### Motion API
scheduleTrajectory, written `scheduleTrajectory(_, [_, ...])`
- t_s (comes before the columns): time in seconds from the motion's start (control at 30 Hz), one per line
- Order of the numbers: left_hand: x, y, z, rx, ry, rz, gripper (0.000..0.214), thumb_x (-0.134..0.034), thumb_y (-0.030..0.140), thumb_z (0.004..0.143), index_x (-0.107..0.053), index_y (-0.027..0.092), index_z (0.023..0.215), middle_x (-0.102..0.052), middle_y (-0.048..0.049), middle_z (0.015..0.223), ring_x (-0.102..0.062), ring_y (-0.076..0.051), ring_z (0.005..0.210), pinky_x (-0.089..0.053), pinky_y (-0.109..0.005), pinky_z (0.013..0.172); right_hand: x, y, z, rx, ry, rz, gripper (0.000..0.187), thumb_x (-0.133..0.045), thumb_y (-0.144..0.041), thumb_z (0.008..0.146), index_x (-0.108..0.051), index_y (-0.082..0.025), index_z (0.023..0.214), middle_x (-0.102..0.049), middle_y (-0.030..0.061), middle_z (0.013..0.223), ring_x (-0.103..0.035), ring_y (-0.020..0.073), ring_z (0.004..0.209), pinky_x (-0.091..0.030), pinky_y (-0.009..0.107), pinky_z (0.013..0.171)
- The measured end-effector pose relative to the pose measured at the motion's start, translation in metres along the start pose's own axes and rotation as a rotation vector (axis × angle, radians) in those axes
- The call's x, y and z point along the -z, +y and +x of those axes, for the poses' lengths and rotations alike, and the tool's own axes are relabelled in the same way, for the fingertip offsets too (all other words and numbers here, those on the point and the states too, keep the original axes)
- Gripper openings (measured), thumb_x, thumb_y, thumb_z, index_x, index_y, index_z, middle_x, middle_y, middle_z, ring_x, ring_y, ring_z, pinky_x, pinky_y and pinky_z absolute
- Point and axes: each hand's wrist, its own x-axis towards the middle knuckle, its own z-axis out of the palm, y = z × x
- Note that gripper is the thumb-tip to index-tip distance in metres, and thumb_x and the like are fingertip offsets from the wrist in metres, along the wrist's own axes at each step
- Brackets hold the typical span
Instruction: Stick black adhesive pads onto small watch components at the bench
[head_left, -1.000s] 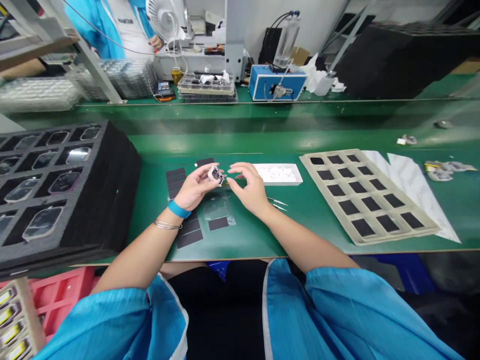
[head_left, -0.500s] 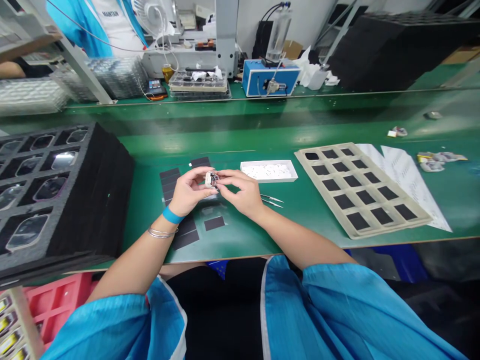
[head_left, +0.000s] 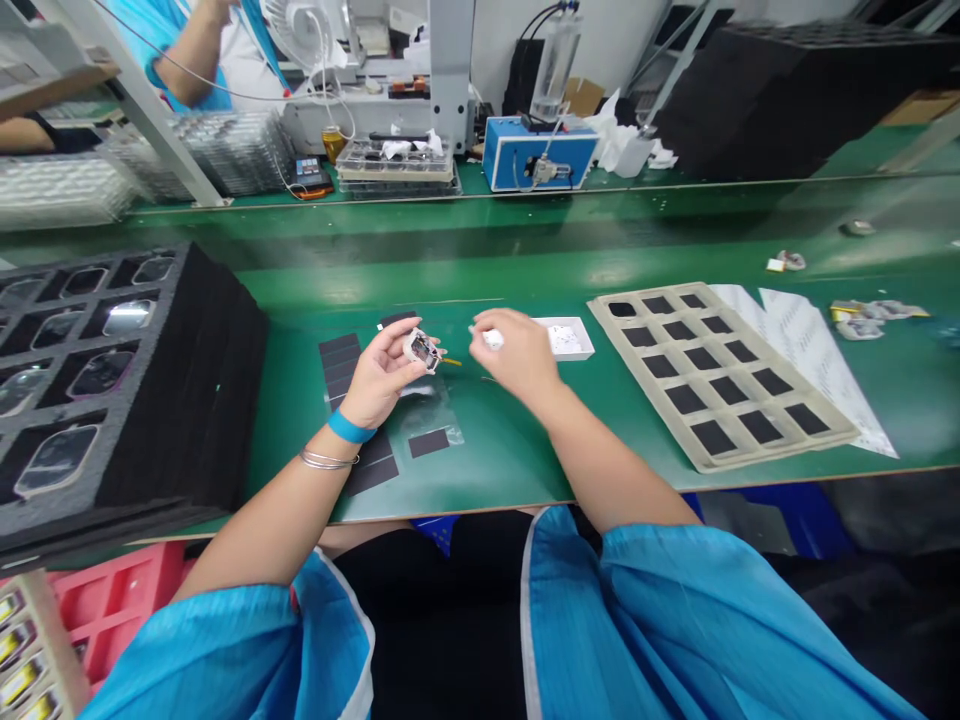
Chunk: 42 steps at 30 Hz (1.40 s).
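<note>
My left hand (head_left: 379, 378) grips a small device housing (head_left: 422, 350) between thumb and fingers. Its open side shows dark and metallic electronics, and a thin yellow-orange strip (head_left: 451, 361) sticks out to the right. My right hand (head_left: 514, 350) is apart from it, slightly blurred, fingers curled together in a pinch over the left part of a white tray (head_left: 576, 340). What the pinch holds, if anything, I cannot make out. Under and beside my left hand lie black rectangular sheets (head_left: 373, 475), a single black piece (head_left: 428, 443) and a clear film (head_left: 454, 420).
A tall black foam stack (head_left: 225, 400) with lens-like clear parts stands on the left. On the right are a beige tray (head_left: 697, 460) of black rectangles and white paper sheets (head_left: 817, 350). A blue machine (head_left: 540, 155) sits behind; a co-worker's arm (head_left: 196, 55) shows at top left.
My right hand has left the device and moved right, over the white tray. My left hand keeps the device, now turned, its yellow-orange strip showing. The tweezers' tips no longer show beside my right wrist.
</note>
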Motion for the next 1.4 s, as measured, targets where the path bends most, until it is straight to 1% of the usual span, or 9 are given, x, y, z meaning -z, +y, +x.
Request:
scheduleTrajectory(0.13, [-0.002,0.005,-0.002,0.126,-0.069,-0.145,0.067,-0.086,0.037,0.064,-0.054,0.025,0.122,-0.071,-0.0065,0.105,-0.07,-0.024,0.097,-0.055,-0.04,0.092,0.027,0.042,0.016,-0.334,-0.087,-0.165,0.022,-0.058,0.001,0.066,-0.066,-0.02,0.063,-0.066,0.0061,0.065,-0.067,0.0286,0.084,-0.049,0.048,0.091])
scheduleTrajectory(0.2, [-0.003,0.007,-0.002,0.157,-0.069,-0.167,0.064,-0.086,0.035,0.062,-0.055,0.024,0.117,-0.071,-0.0063,0.104,-0.071,-0.024,0.095,-0.056,-0.039,0.089,0.029,0.045,0.019,-0.357,-0.082,-0.131,0.023,-0.059,0.002,0.065,-0.065,-0.019,0.059,-0.068,0.008,0.071,-0.066,0.0299,0.091,-0.046,0.05,0.097])
scheduleTrajectory(0.33, [-0.003,0.007,-0.002,0.167,-0.059,-0.183,0.055,-0.087,0.032,0.062,-0.057,0.023,0.108,-0.071,-0.0057,0.104,-0.071,-0.022,0.093,-0.056,-0.036,0.088,0.012,0.012,0.01,-0.241,-0.1,0.355,0.006,-0.065,-0.021,0.078,-0.07,-0.02,0.081,-0.073,0.0053,0.091,-0.067,0.0226,0.092,-0.052,0.043,0.093])
scheduleTrajectory(0.4, [-0.002,0.006,-0.001,0.156,-0.064,-0.174,0.054,-0.087,0.031,0.061,-0.058,0.022,0.106,-0.072,-0.0058,0.103,-0.07,-0.022,0.093,-0.056,-0.036,0.088,-0.001,-0.01,0.001,-0.266,-0.149,0.611,0.014,-0.067,-0.032,0.078,-0.068,-0.019,0.083,-0.073,0.0041,0.088,-0.069,0.0195,0.085,-0.056,0.038,0.086])
scheduleTrajectory(0.53, [0.0,0.003,-0.001,0.142,-0.066,-0.137,0.056,-0.088,0.028,0.059,-0.059,0.02,0.106,-0.072,-0.0068,0.101,-0.069,-0.02,0.092,-0.055,-0.032,0.085,-0.019,-0.03,-0.014,-0.327,-0.166,0.75,0.015,-0.069,-0.033,0.073,-0.065,-0.019,0.077,-0.074,0.0041,0.084,-0.07,0.0186,0.08,-0.057,0.035,0.082])
scheduleTrajectory(1.03, [-0.006,-0.005,0.0,0.083,0.002,-0.049,0.056,-0.091,0.023,0.052,-0.062,0.017,0.099,-0.069,-0.0033,0.091,-0.067,-0.013,0.079,-0.055,-0.024,0.075,-0.024,-0.031,-0.024,0.057,-0.083,0.134,0.012,-0.055,-0.021,0.084,-0.062,-0.02,0.075,-0.071,0.0061,0.08,-0.066,0.0202,0.079,-0.051,0.034,0.079])
scheduleTrajectory(1.2, [-0.006,0.002,0.0,0.149,0.026,-0.184,0.056,-0.091,0.025,0.053,-0.062,0.019,0.101,-0.068,-0.0009,0.088,-0.066,-0.012,0.076,-0.054,-0.022,0.072,-0.026,-0.027,-0.017,-0.287,-0.194,0.712,0.02,-0.067,-0.029,0.08,-0.059,-0.022,0.097,-0.07,0.0047,0.1,-0.066,0.0166,0.092,-0.054,0.033,0.087])
scheduleTrajectory(1.3, [-0.002,0.007,0.001,0.176,0.014,-0.236,0.057,-0.091,0.026,0.053,-0.061,0.02,0.101,-0.07,-0.002,0.09,-0.067,-0.014,0.081,-0.055,-0.024,0.075,-0.023,-0.023,-0.012,-0.542,-0.477,1.043,0.044,-0.082,-0.025,0.063,-0.059,-0.021,0.101,-0.07,0.0033,0.1,-0.068,0.0153,0.09,-0.057,0.031,0.083])
scheduleTrajectory(1.4, [0.003,0.01,0.001,0.181,-0.006,-0.266,0.056,-0.09,0.027,0.055,-0.06,0.02,0.101,-0.071,-0.0043,0.095,-0.069,-0.017,0.086,-0.056,-0.029,0.082,-0.014,-0.019,-0.007,-0.671,-0.721,1.083,0.032,-0.084,-0.025,0.061,-0.065,-0.014,0.085,-0.071,0.0048,0.081,-0.069,0.0148,0.077,-0.058,0.026,0.071])
